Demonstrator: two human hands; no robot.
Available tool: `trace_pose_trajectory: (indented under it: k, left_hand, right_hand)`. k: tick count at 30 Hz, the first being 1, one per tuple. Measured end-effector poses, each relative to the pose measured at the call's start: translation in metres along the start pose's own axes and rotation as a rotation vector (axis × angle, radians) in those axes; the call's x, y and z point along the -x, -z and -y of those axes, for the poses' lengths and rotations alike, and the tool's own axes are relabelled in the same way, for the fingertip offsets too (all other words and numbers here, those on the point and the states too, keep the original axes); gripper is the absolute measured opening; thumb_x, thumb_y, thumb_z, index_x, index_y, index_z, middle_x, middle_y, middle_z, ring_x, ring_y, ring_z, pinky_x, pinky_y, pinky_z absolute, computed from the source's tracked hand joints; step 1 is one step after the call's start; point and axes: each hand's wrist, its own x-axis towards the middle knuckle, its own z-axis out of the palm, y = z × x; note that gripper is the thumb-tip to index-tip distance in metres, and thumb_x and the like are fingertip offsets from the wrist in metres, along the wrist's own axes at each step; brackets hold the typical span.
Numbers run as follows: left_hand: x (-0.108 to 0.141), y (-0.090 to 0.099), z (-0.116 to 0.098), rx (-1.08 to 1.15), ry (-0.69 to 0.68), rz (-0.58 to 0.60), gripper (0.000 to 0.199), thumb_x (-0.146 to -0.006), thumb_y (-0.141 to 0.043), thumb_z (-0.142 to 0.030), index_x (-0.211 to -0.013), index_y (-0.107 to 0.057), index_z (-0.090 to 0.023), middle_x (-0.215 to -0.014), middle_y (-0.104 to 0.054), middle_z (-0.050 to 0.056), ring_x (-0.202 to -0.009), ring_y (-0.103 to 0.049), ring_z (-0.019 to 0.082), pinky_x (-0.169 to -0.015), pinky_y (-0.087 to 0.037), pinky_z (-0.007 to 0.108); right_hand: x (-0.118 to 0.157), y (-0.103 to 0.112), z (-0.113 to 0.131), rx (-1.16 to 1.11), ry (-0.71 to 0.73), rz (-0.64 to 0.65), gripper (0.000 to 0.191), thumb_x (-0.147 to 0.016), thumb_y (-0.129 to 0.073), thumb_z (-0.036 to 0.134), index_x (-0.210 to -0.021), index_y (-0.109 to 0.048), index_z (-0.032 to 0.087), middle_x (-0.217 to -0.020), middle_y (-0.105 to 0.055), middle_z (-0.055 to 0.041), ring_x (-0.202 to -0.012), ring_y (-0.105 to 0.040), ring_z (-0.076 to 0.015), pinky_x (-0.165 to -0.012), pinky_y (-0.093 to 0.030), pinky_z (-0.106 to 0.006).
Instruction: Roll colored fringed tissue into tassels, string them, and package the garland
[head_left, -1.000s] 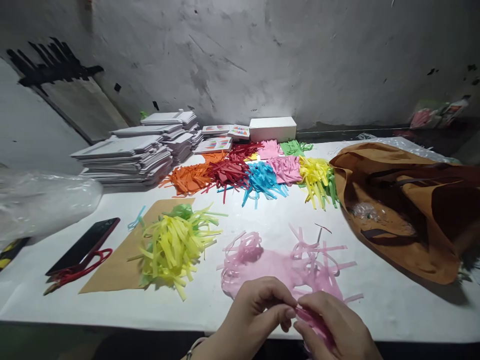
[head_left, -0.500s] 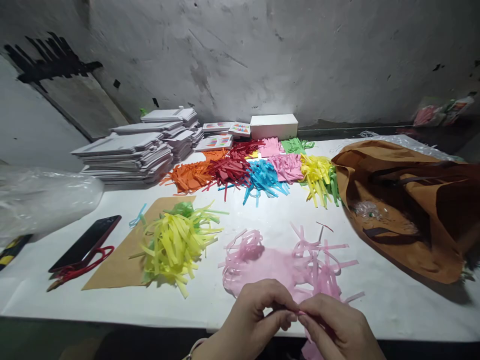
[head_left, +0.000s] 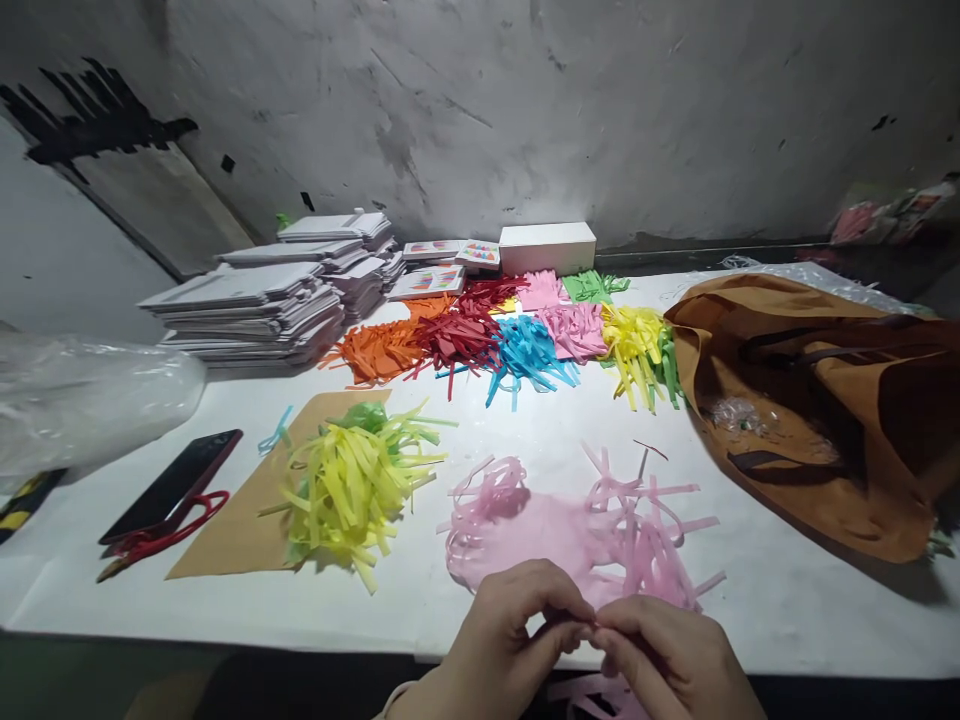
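My left hand (head_left: 517, 635) and my right hand (head_left: 675, 655) meet at the table's front edge, thumbs and forefingers pinched together. Between the fingertips is a bit of pink fringed paper, mostly hidden by the fingers. Loose pink strips (head_left: 596, 695) hang below the hands, past the table edge. Just beyond my hands a larger piece of pink fringed paper (head_left: 551, 535) lies flat, its cut strips curling out at left and right. To the left, a yellow fringed paper bunch (head_left: 345, 485) rests over green fringe, partly on a brown paper sheet (head_left: 225, 535).
Fringed bunches in orange, dark red (head_left: 457, 340), blue (head_left: 525, 350), pink, yellow and green line the back. Behind them stand stacked white packets (head_left: 247, 310) and a white box (head_left: 547, 248). A brown bag (head_left: 795, 500) gapes at right; a phone (head_left: 176, 485) and clear plastic (head_left: 90, 400) lie left.
My hands stay nearly in place, fingertips shifting slightly at the pinch. The pink paper below them now shows spread strips further left. The view has tilted a little.
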Motion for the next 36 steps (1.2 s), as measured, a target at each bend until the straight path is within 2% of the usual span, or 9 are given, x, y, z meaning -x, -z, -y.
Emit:
trace_pose_trajectory:
  k: [3, 6, 10, 13, 16, 20, 26, 31, 36]
  left_hand:
    - [-0.001, 0.001, 0.000, -0.011, -0.018, -0.006, 0.010, -0.087, -0.067, -0.010, -0.090, -0.069, -0.019, -0.077, -0.072, 0.004, -0.070, -0.065, 0.014, -0.067, -0.050, 0.020]
    - [-0.001, 0.000, 0.000, -0.011, -0.072, 0.007, 0.012, -0.088, -0.064, -0.008, -0.093, -0.068, -0.019, -0.079, -0.073, 0.006, -0.072, -0.066, 0.015, -0.067, -0.051, 0.021]
    - [-0.001, -0.002, -0.001, -0.006, -0.022, 0.041, 0.012, -0.088, -0.063, -0.008, -0.092, -0.070, -0.018, -0.081, -0.074, 0.008, -0.073, -0.067, 0.016, -0.068, -0.053, 0.022]
    - [0.001, 0.000, -0.001, 0.019, 0.057, 0.045, 0.010, -0.087, -0.066, -0.012, -0.092, -0.072, -0.018, -0.081, -0.075, 0.008, -0.073, -0.067, 0.016, -0.068, -0.053, 0.023]
    - [0.001, 0.002, -0.003, 0.142, 0.242, 0.028, 0.010, -0.083, -0.070, -0.016, -0.092, -0.074, -0.017, -0.080, -0.075, 0.007, -0.070, -0.068, 0.017, -0.066, -0.054, 0.023]
    - [-0.003, 0.005, -0.009, 0.232, 0.394, 0.023, 0.013, -0.087, -0.063, -0.021, -0.082, -0.073, -0.015, -0.073, -0.072, 0.006, -0.064, -0.068, 0.015, -0.062, -0.053, 0.023]
    - [-0.004, 0.008, -0.011, -0.002, 0.342, 0.071, 0.010, -0.082, -0.064, -0.014, -0.082, -0.074, -0.015, -0.071, -0.072, 0.005, -0.065, -0.064, 0.014, -0.057, -0.046, 0.019]
    - [-0.002, 0.010, -0.011, 0.092, 0.361, 0.118, 0.009, -0.085, -0.066, -0.016, -0.087, -0.074, -0.016, -0.075, -0.072, 0.004, -0.068, -0.064, 0.013, -0.063, -0.049, 0.020]
    - [0.000, 0.007, -0.007, 0.137, 0.345, 0.044, 0.004, -0.081, -0.071, -0.017, -0.084, -0.073, -0.016, -0.074, -0.070, 0.003, -0.068, -0.061, 0.013, -0.061, -0.047, 0.021]
  right_hand:
    - [-0.001, 0.001, 0.000, 0.010, 0.006, -0.001, 0.012, -0.097, -0.055, 0.023, -0.102, -0.066, 0.024, -0.083, -0.073, 0.0015, -0.072, -0.070, -0.0107, -0.065, -0.051, -0.015]
    - [-0.002, -0.002, 0.001, 0.066, 0.050, -0.040, 0.018, -0.099, -0.051, 0.021, -0.085, -0.063, 0.023, -0.067, -0.064, 0.0031, -0.058, -0.062, -0.0095, -0.054, -0.045, -0.015]
    - [-0.001, -0.009, 0.001, 0.138, 0.122, -0.142, 0.025, -0.098, -0.048, 0.019, -0.074, -0.056, 0.021, -0.059, -0.054, 0.0048, -0.049, -0.053, -0.0082, -0.048, -0.038, -0.018]
    - [0.000, -0.013, -0.002, 0.046, 0.068, -0.117, 0.025, -0.098, -0.049, 0.023, -0.075, -0.059, 0.022, -0.060, -0.055, 0.0040, -0.049, -0.052, -0.0088, -0.046, -0.037, -0.018]
    - [0.001, -0.013, -0.005, -0.055, -0.010, -0.116, 0.026, -0.100, -0.049, 0.028, -0.079, -0.064, 0.022, -0.064, -0.060, 0.0020, -0.052, -0.054, -0.0101, -0.049, -0.039, -0.019]
    - [0.003, -0.012, -0.006, -0.097, -0.051, -0.124, 0.025, -0.100, -0.050, 0.030, -0.081, -0.065, 0.022, -0.064, -0.060, 0.0025, -0.053, -0.055, -0.0100, -0.050, -0.040, -0.019]
    - [0.000, -0.013, -0.002, -0.079, 0.025, -0.149, 0.019, -0.098, -0.053, 0.025, -0.084, -0.065, 0.023, -0.068, -0.063, 0.0024, -0.058, -0.059, -0.0099, -0.051, -0.042, -0.017]
    - [0.000, -0.014, -0.002, -0.068, 0.031, -0.168, 0.020, -0.099, -0.052, 0.025, -0.083, -0.065, 0.022, -0.067, -0.063, 0.0015, -0.059, -0.061, -0.0104, -0.050, -0.043, -0.016]
    - [0.001, -0.019, -0.001, -0.126, -0.013, -0.118, 0.026, -0.100, -0.050, 0.032, -0.081, -0.066, 0.023, -0.066, -0.065, 0.0020, -0.056, -0.063, -0.0103, -0.050, -0.048, -0.015]
